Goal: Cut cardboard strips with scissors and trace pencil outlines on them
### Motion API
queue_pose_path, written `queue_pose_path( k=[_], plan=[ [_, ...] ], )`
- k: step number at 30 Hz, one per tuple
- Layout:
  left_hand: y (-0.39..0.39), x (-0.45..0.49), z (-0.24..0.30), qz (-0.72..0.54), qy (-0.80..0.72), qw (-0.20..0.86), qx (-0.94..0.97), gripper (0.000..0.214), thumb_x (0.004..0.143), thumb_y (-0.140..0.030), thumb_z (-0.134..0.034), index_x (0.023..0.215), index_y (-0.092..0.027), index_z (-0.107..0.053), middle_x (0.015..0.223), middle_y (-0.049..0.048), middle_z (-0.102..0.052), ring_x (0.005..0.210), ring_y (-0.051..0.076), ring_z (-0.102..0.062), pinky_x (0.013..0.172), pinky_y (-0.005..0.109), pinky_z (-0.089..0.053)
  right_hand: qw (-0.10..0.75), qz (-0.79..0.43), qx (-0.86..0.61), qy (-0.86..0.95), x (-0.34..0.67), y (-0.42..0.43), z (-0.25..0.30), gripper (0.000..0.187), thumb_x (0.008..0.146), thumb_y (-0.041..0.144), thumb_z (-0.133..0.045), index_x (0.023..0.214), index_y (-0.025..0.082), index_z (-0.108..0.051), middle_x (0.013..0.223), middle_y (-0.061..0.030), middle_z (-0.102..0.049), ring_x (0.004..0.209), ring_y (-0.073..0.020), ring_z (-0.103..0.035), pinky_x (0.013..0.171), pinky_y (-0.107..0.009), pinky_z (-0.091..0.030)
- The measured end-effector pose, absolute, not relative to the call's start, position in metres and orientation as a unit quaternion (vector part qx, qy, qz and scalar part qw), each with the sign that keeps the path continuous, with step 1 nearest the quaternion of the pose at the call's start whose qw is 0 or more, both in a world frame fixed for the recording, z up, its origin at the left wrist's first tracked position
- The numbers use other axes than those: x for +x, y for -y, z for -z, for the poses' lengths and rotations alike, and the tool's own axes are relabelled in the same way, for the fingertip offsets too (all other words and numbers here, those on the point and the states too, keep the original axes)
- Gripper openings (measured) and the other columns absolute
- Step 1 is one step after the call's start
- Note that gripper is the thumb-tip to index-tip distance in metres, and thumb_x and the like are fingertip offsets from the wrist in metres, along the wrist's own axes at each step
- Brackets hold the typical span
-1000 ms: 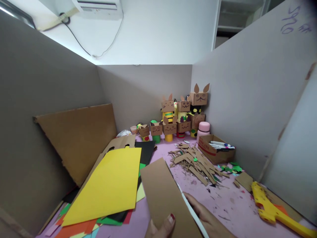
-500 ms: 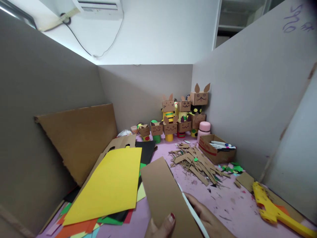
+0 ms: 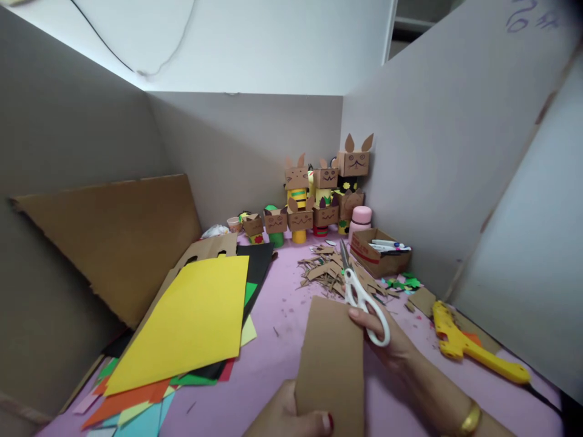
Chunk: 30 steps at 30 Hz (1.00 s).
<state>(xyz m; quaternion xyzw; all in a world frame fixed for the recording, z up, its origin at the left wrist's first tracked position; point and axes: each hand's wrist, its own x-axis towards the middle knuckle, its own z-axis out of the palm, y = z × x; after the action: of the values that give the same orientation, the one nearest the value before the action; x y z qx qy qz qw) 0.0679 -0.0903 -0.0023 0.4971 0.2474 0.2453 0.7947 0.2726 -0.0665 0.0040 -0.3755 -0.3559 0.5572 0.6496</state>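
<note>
My left hand (image 3: 291,416) grips the near end of a brown cardboard strip (image 3: 332,361), thumb on top, holding it above the pink tabletop (image 3: 282,352). My right hand (image 3: 387,346) holds white-handled scissors (image 3: 357,291) by the loops, blades pointing away and closed or nearly so, just past the strip's far right corner. The scissors sit in front of a heap of cardboard offcuts (image 3: 323,270).
A yellow sheet (image 3: 191,321) tops a stack of coloured paper at left, with a large cardboard panel (image 3: 113,237) leaning behind. Cardboard animal figures (image 3: 323,194) stand at the back. At right are a marker box (image 3: 380,255), a pink bottle (image 3: 361,220) and a yellow glue gun (image 3: 469,349).
The camera tipped down and both hands rose into view. The scissors came out from behind the strip and now point forward at its far right corner. The strip turned more upright.
</note>
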Motion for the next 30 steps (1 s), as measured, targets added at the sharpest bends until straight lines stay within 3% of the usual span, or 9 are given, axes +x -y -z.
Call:
queue_pose_path(
  k=[3, 6, 11, 17, 21, 25, 30],
  plan=[
    [0.088, 0.063, -0.005, -0.275, -0.258, 0.814, 0.442, 0.066, 0.056, -0.041, -0.078, 0.114, -0.016, -0.061, 0.100, 0.0141, -0.069, 0.084, 0.031, -0.066, 0.070, 0.037, -0.049, 0.672, -0.560, -0.364, 0.319, 0.279, 0.066, -0.008, 0.065, 0.060, 0.031, -0.080, 0.119, 0.023, -0.054, 0.095, -0.0020, -0.068, 0.090, -0.0236, -0.063, 0.079, -0.033, -0.048],
    [0.077, 0.054, -0.011, -0.297, -0.303, 0.801, 0.422, 0.058, 0.059, -0.035, -0.078, 0.112, -0.017, -0.061, 0.101, 0.0134, -0.070, 0.081, 0.028, -0.068, 0.069, 0.035, -0.050, 0.700, -0.538, -0.362, 0.300, 0.285, 0.062, -0.006, 0.058, 0.063, 0.030, -0.078, 0.116, 0.025, -0.055, 0.093, -0.0001, -0.068, 0.086, -0.0203, -0.063, 0.072, -0.029, -0.049],
    [0.051, 0.036, -0.015, -0.379, -0.402, 0.654, 0.517, 0.038, 0.063, -0.032, -0.076, 0.096, -0.014, -0.069, 0.088, 0.0115, -0.073, 0.073, 0.023, -0.067, 0.067, 0.030, -0.048, 0.705, -0.517, -0.375, 0.307, 0.291, 0.054, -0.001, 0.050, 0.061, 0.029, -0.079, 0.107, 0.023, -0.059, 0.086, 0.0014, -0.064, 0.071, -0.0144, -0.059, 0.056, -0.021, -0.047],
    [0.040, 0.026, -0.011, -0.468, -0.456, 0.530, 0.540, 0.027, 0.060, -0.028, -0.077, 0.085, -0.016, -0.074, 0.087, 0.0081, -0.073, 0.082, 0.024, -0.063, 0.071, 0.028, -0.046, 0.683, -0.522, -0.390, 0.331, 0.287, 0.055, 0.003, 0.052, 0.059, 0.027, -0.081, 0.106, 0.023, -0.058, 0.076, 0.0047, -0.058, 0.054, -0.0100, -0.050, 0.046, -0.020, -0.044],
    [0.041, 0.026, -0.007, -0.509, -0.454, 0.526, 0.508, 0.030, 0.057, -0.025, -0.079, 0.085, -0.016, -0.073, 0.080, 0.0051, -0.072, 0.077, 0.020, -0.062, 0.068, 0.025, -0.045, 0.674, -0.525, -0.389, 0.345, 0.286, 0.056, 0.004, 0.051, 0.060, 0.029, -0.080, 0.106, 0.024, -0.058, 0.071, 0.0051, -0.057, 0.055, -0.0117, -0.050, 0.047, -0.022, -0.044],
    [0.040, 0.024, -0.003, -0.534, -0.437, 0.573, 0.441, 0.048, 0.062, -0.032, -0.077, 0.105, -0.017, -0.063, 0.061, -0.0015, -0.066, 0.058, 0.015, -0.061, 0.057, 0.024, -0.044, 0.677, -0.518, -0.383, 0.355, 0.285, 0.055, 0.006, 0.052, 0.063, 0.029, -0.077, 0.110, 0.025, -0.057, 0.070, 0.0047, -0.055, 0.056, -0.0122, -0.051, 0.048, -0.022, -0.042],
    [0.034, 0.020, 0.002, -0.562, -0.424, 0.616, 0.353, 0.051, 0.063, -0.039, -0.075, 0.107, -0.018, -0.059, 0.065, -0.0009, -0.067, 0.057, 0.015, -0.062, 0.055, 0.025, -0.046, 0.659, -0.524, -0.392, 0.371, 0.284, 0.055, 0.011, 0.057, 0.063, 0.030, -0.077, 0.114, 0.024, -0.054, 0.070, 0.0057, -0.054, 0.053, -0.0097, -0.049, 0.046, -0.020, -0.042]
  ],
)
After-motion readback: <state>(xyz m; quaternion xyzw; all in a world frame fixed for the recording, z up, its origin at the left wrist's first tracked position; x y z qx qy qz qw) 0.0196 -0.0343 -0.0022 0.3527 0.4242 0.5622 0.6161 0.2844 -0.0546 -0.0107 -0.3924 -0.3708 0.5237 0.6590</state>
